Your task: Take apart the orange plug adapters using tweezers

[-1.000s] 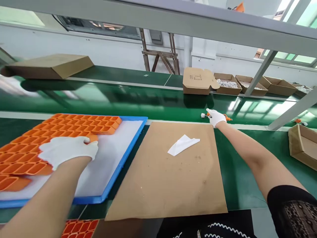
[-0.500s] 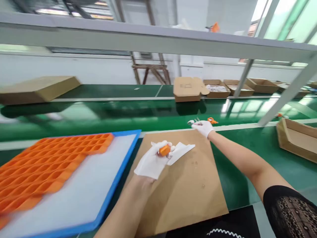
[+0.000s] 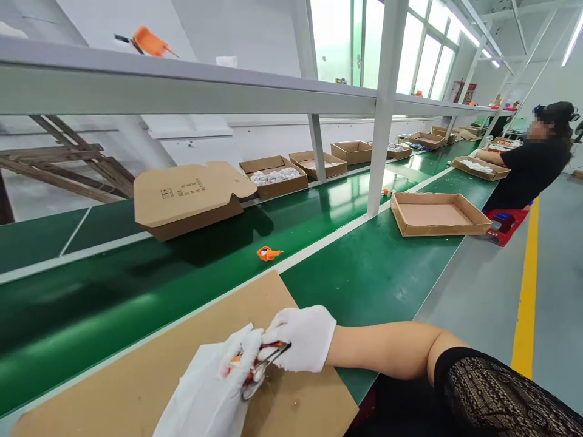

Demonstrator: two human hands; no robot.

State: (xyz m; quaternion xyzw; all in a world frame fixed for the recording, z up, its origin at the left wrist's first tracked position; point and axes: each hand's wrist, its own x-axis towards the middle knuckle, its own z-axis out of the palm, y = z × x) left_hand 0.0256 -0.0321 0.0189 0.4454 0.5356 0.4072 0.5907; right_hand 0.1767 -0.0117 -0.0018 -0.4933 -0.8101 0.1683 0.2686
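Bright window daylight, glare on glossy belt (image 3: 136, 285), wide-angle edge distortion.

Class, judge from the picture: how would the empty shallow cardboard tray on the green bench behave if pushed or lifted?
The cardboard tray looks empty and thin-walled, so probably light. Low and wide on the glossy green bench, it would likely slide, not tip. Lifted by one edge, it may flex.
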